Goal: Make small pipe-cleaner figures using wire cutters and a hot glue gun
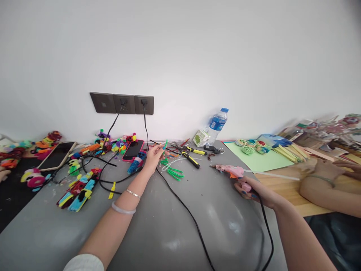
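Two hands engaged. Pink glue gun (229, 171) is gripped by the right hand (252, 190) near the right edge of the table (169, 233). Farther back, a green pipe cleaner (165, 144) is pinched by the left hand (153, 156) near the far edge.

A water bottle (216, 126) stands at one o'clock on the grey table (158, 226), with a small green box (200, 137) just at its nine o'clock; wall sockets (122, 103) sit at eleven o'clock, a pink-cased phone (133, 149) below them; a green paper sheet (259, 160) lies at two o'clock; another person's arm (324, 192) rests at three o'clock.
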`<state>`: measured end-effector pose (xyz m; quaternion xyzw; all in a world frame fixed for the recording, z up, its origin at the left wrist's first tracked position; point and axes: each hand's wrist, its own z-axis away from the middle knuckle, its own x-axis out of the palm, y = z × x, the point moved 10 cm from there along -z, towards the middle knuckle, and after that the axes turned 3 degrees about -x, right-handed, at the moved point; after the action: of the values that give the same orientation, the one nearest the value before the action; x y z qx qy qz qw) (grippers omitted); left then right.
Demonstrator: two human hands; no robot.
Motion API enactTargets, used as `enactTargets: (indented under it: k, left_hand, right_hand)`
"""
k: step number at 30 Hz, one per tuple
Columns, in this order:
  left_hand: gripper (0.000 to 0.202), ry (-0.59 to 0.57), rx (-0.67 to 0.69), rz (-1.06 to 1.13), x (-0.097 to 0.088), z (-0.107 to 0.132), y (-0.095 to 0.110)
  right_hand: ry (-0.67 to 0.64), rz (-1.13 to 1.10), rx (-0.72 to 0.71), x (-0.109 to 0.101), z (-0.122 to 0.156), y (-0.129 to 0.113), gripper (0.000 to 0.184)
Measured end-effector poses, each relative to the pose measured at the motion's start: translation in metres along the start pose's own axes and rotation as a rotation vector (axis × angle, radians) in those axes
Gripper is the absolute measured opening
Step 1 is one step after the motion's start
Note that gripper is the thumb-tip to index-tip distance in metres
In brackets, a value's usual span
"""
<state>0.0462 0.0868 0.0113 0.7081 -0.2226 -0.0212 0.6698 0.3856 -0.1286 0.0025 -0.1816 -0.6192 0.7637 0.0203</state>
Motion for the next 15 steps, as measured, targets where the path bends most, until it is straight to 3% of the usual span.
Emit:
enactTargets:
  k: [3,9,15]
  left_hand:
    - [0.036,0.067,0.017,0.047,-0.009,-0.003,0.001]
    - [0.034,0.053,-0.007,0.080,-0.004,-0.002,0.000]
    - [0.030,0.058,-0.044,0.133,-0.003,0.000,-0.002]
  right_hand:
    - [-0.035,0.108,0.101,0.005,-0.001,0.009,0.030]
    - [0.269,0.586,0.002,0.000,-0.003,-0.001,0.025]
    - [0.345,0.842,0.044,0.022,0.003,-0.011,0.026]
